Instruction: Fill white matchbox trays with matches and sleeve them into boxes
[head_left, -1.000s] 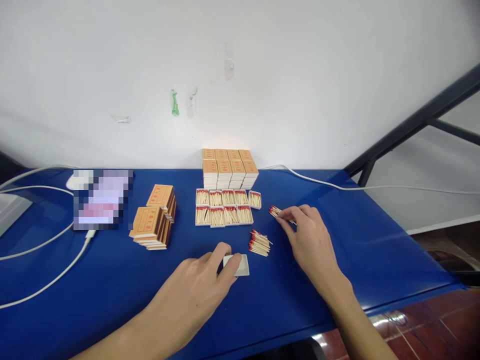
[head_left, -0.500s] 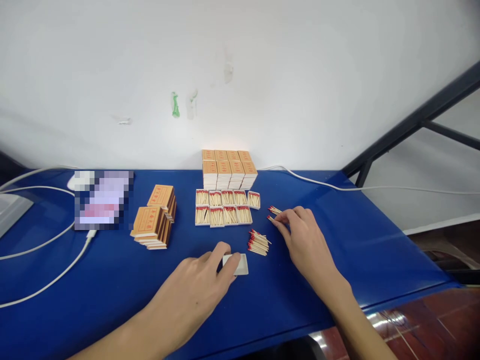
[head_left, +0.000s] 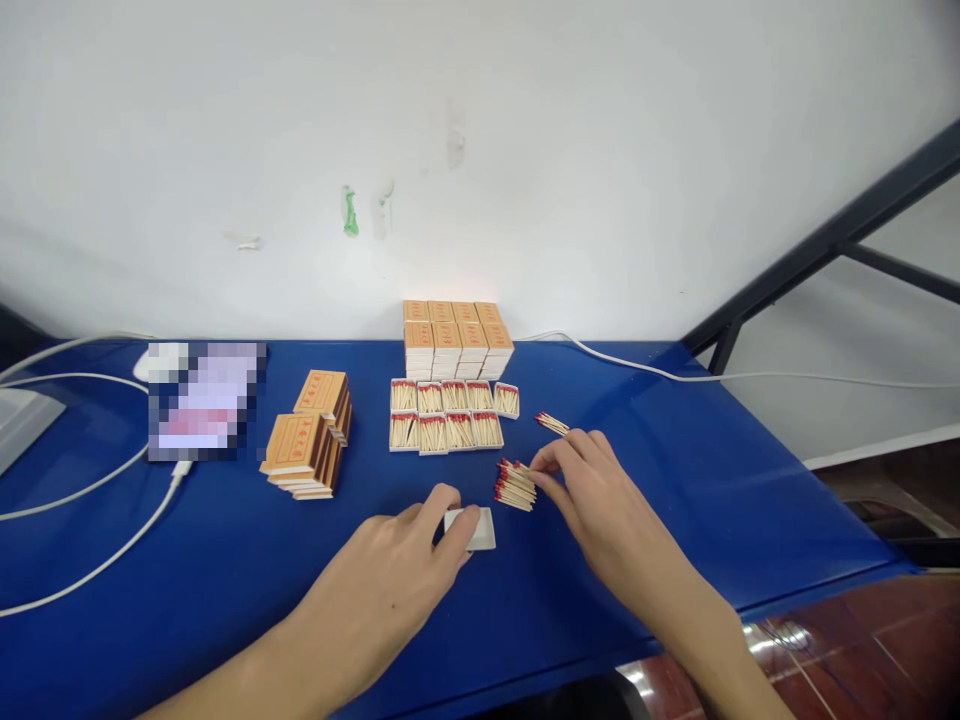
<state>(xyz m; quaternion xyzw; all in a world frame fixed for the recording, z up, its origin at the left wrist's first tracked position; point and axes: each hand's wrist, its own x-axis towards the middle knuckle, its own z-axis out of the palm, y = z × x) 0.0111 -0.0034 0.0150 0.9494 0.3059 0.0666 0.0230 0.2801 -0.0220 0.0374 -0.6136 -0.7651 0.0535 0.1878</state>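
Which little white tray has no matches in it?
The white tray in the left hand: what shows of its inside is bare, while the nine trays farther back all hold red-tipped matches.

Single head-worn view, facing forward and down, near the work. Left hand (head_left: 405, 565) and right hand (head_left: 589, 490) at lower centre; blue tabletop (head_left: 720, 490) spans lower half, white wall (head_left: 570, 170) upper.

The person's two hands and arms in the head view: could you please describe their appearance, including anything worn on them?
The left hand and right hand are bare, with no gloves or visible rings. No sleeve, watch or bracelet shows on the forearms. A small dark spot marks the back of the left hand.
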